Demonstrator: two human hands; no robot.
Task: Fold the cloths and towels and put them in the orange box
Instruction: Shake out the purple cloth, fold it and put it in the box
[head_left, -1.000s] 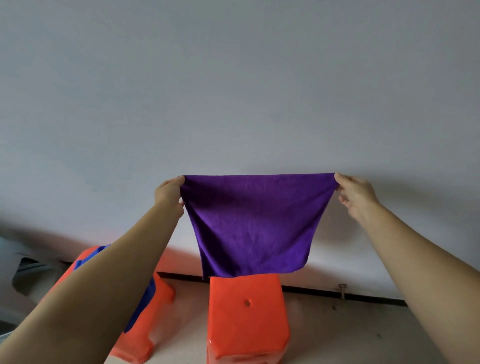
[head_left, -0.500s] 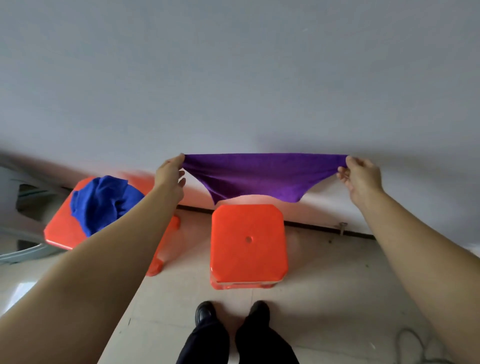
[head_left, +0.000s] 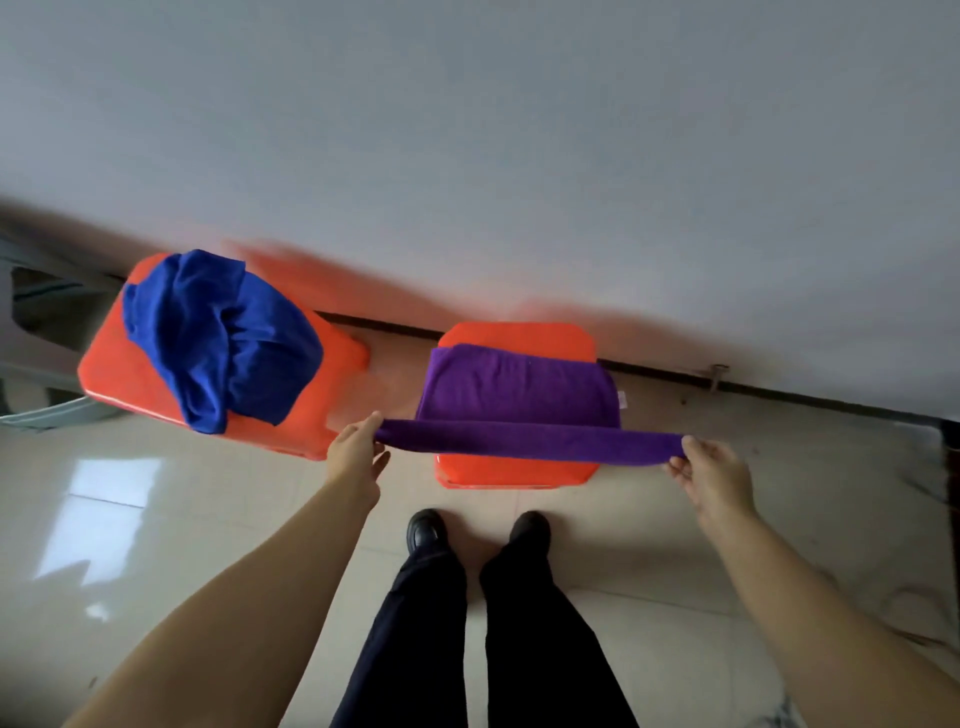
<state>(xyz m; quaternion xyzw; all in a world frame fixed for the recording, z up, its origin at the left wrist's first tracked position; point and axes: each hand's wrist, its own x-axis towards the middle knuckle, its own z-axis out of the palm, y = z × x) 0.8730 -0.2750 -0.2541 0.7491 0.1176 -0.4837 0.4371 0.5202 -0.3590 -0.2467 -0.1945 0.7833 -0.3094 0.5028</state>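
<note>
A purple cloth (head_left: 514, 389) lies partly spread over the top of an orange stool (head_left: 519, 332) straight ahead of me. Its near edge is stretched taut in the air between my hands. My left hand (head_left: 356, 449) pinches the left corner, and my right hand (head_left: 709, 467) pinches the right corner. A crumpled blue cloth (head_left: 218, 338) sits heaped on a second orange stool (head_left: 109, 369) to the left. No orange box can be made out apart from these two orange stools.
A grey wall (head_left: 519, 156) with a dark baseboard runs behind the stools. My legs and black shoes (head_left: 426, 527) stand on glossy beige floor tiles just in front of the middle stool. A grey object (head_left: 41, 312) sits at the far left.
The view has tilted down from the wall to the floor. Both hands have come down and toward me, lowering the purple cloth from hanging in the air onto the middle stool.
</note>
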